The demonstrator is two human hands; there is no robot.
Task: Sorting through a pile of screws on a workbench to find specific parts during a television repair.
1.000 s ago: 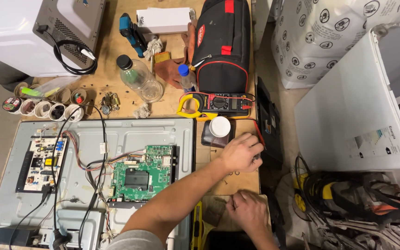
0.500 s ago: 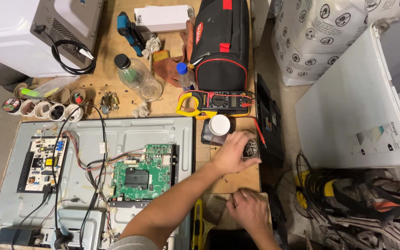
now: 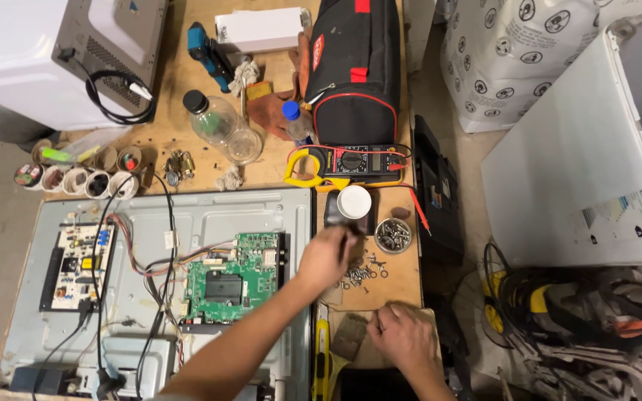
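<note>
Our left hand is low over a little pile of loose screws on the wooden table; the fingers are curled in close together, but the hand is blurry, so we cannot tell if a screw is pinched in them. Our right hand rests near the table's front edge with its fingers bent over, and we cannot tell if it holds anything.

The screws lie just in front of a small round tin of more screws; a white jar lid sits near it, and a yellow meter lies behind that. To the left is the open back of a flat screen, with a green circuit board in it.

We think picking up tiny screws goes best slowly; pinch one at a time with the fingertips; keep the hand low so nothing rolls away; mind the tin, since a bump could tip it.
</note>
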